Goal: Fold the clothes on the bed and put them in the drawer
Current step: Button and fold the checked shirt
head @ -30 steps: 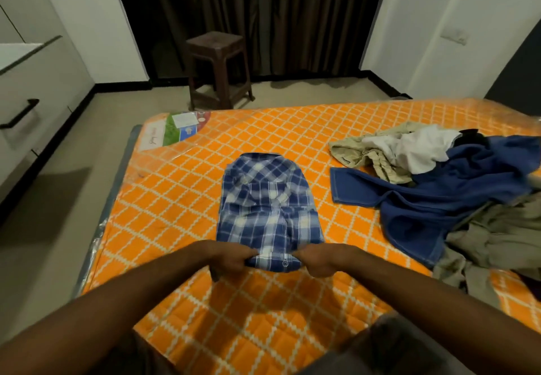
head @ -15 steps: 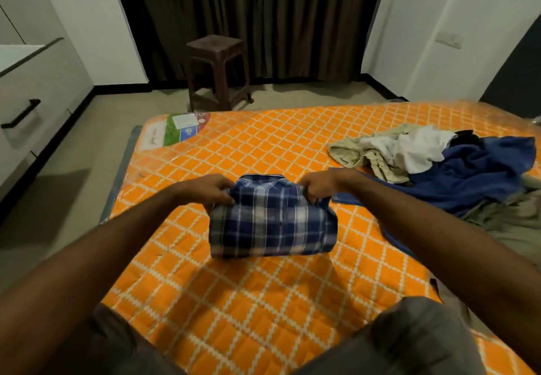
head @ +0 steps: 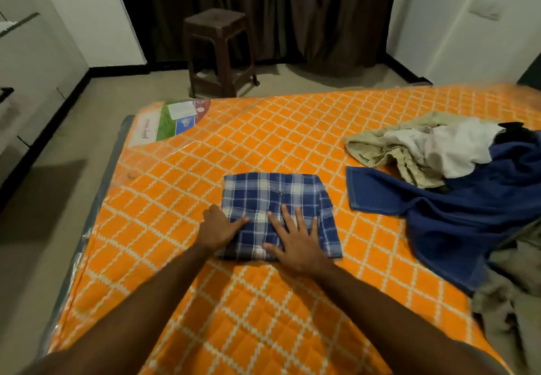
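Released from its top corners, folded plaid shirt (head: 278,205) near bed's (head: 205,146) left edge; left hand (head: 218,229) and right hand (head: 295,240) press flat-fingered, likely setting creases.

Both hands (head: 295,237) have released the folded shirt (head: 278,199), now pressing it flat.

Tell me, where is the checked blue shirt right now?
The folded checked blue shirt lies mid-mattress in the head view, under both flat hands, left of the blue jeans.
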Demonstrator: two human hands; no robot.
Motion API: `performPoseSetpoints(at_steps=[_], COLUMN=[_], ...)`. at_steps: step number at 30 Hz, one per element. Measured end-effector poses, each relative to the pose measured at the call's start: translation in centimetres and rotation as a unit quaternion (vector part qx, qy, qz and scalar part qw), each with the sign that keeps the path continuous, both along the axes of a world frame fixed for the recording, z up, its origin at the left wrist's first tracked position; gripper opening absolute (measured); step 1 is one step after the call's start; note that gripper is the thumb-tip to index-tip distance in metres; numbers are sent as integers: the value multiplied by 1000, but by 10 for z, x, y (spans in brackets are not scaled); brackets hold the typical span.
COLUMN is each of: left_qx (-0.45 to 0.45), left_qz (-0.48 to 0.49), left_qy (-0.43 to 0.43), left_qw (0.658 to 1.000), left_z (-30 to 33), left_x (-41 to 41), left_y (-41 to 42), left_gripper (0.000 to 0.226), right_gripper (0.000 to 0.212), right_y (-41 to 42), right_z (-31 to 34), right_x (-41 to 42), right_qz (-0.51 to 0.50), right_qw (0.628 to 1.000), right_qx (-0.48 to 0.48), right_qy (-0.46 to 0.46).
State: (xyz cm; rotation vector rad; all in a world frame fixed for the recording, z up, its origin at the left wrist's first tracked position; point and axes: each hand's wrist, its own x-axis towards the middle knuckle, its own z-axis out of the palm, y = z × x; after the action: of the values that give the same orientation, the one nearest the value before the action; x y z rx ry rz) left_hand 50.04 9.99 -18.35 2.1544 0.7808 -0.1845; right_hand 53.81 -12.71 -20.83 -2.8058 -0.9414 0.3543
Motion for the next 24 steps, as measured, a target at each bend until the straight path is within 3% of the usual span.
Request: performPoseSetpoints(at_steps=[2, 3, 7, 10, 12, 13, 17, 19, 20, 22, 24], left_qx=[-61, -93, -183, -218, -213, -209, -167, -145, -143, -156, -154], left_qz=[18, 18, -4, -15, -43, -58, -162, -190, -194, -217, -254], left_qy=[-8, -8, -5, -40, -69, -83, -128, -144, -144, -103, -83], left_qw=[998, 995, 983, 975, 974, 973, 964, 961, 960, 958, 951], left_z=[-20, -25, 13, 42, 67, 82, 165, 207, 226, 250, 250], left_x=[10, 12, 4, 3, 5, 9, 23, 28, 28, 27, 23], left_y=[17, 22, 4, -6, -13, -16, -35, -47, -55, -66, -74], left_gripper=[119, 113, 44, 33, 37, 39, 28, 19, 16, 33, 51], right_gripper=[74, 73, 75, 75, 74, 74, 83, 87, 81, 59, 55], right_y=[0, -1, -6, -2, 6, 10, 39, 50, 51, 42, 24], right_z=[-13, -15, -12, 4, 23, 37, 99, 131, 140, 153, 154], right_x=[1, 2, 7, 15, 19, 20, 18, 14, 12, 8, 5], right_qz=[-5, -1, 15, -4, -36, -50, -98, -116, -116, -107, -111], right_qw=[1000, 999, 998, 991, 970, 946, 792, 687, 617, 498, 443], right_qx=[27, 38, 51, 75, 153, 222, 472, 564, 611, 678, 706], right_qy=[-12, -12, 34, 115, 187, 230, 375, 443, 482, 530, 542])
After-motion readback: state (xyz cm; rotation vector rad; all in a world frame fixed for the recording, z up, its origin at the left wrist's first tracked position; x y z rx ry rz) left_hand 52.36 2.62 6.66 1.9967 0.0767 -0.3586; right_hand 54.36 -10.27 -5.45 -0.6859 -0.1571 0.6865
